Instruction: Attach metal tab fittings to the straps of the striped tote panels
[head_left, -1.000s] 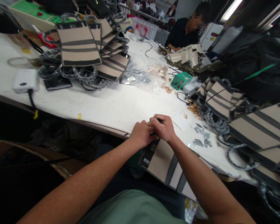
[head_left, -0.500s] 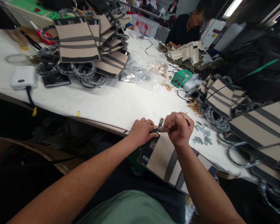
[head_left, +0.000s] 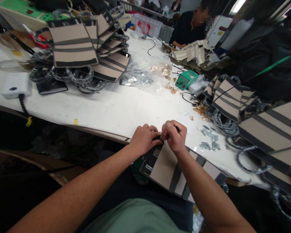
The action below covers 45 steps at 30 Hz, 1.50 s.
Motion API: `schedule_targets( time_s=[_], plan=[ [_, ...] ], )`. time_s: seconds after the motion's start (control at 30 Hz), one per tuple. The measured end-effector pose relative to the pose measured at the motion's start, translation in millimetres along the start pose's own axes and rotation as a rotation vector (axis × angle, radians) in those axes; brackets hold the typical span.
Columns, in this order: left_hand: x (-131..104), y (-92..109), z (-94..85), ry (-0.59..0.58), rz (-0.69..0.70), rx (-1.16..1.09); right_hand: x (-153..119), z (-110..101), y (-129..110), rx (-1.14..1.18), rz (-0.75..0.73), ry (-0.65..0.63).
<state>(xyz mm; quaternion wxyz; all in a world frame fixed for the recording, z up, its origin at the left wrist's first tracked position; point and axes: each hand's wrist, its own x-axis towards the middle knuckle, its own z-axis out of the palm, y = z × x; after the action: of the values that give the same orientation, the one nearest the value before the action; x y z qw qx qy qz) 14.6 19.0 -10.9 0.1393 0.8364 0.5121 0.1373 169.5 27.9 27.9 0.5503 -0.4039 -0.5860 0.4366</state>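
A beige bag panel (head_left: 163, 168) with dark grey bands and a black edge strip lies at the table's front edge, partly overhanging it. Small metal fittings (head_left: 156, 152) show on the black strip. The thumb and fingers of my left hand (head_left: 144, 139) pinch at that strip, close to the tool's tip. My right hand (head_left: 175, 134) is closed in a fist round a slim hand tool (head_left: 177, 129), whose dark end sticks out above the fist. Its tip meets the strip beside my left thumb; the exact kind of tool is hidden by the fingers.
Stacked panels with plastic-wrapped handles stand at left (head_left: 72, 42) and right (head_left: 269, 129). Flat metal plates (head_left: 210, 139) and gold-coloured parts (head_left: 200, 110) lie right of my hands. Beyond are a green box (head_left: 186, 79) and a person (head_left: 190, 27) seated across the table.
My right hand has moved left and slightly down, bringing the tool against the strip beside my left hand. The left hand keeps its hold. The whole view has shifted slightly.
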Motion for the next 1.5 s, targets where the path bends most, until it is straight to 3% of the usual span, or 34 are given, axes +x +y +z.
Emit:
schedule_targets(
  time_s=[0.13,0.43,0.83,0.97,1.07,1.23,1.37,1.5],
  plan=[
    [0.3,0.1,-0.2,0.013,0.01,-0.009,-4.9,-2.5,-1.4,0.109,-0.089,0.079],
    [-0.9,0.2,-0.2,0.011,0.009,-0.006,-13.2,-7.0,1.5,0.082,-0.149,0.102],
    [-1.1,-0.3,2.5,0.028,0.002,0.038,-14.5,-3.4,10.1,-0.122,-0.132,0.05],
    [-0.8,-0.8,2.1,0.036,0.007,-0.003,-4.1,-19.4,7.4,-0.318,-0.107,0.091],
    [-0.9,-0.4,1.2,0.019,-0.016,-0.088,13.7,-37.4,8.0,-0.631,-0.074,0.123],
    [-6.2,7.6,-11.0,0.009,-0.065,-0.136,31.0,-62.4,17.7,-1.179,0.063,-0.135],
    [-11.2,11.6,-19.4,0.029,-0.07,-0.081,6.0,-76.4,24.9,-1.157,-0.099,-0.126],
    [-17.4,14.0,-19.3,0.029,-0.096,-0.159,-44.7,-102.5,35.6,-1.019,-0.119,-0.255]
  ],
)
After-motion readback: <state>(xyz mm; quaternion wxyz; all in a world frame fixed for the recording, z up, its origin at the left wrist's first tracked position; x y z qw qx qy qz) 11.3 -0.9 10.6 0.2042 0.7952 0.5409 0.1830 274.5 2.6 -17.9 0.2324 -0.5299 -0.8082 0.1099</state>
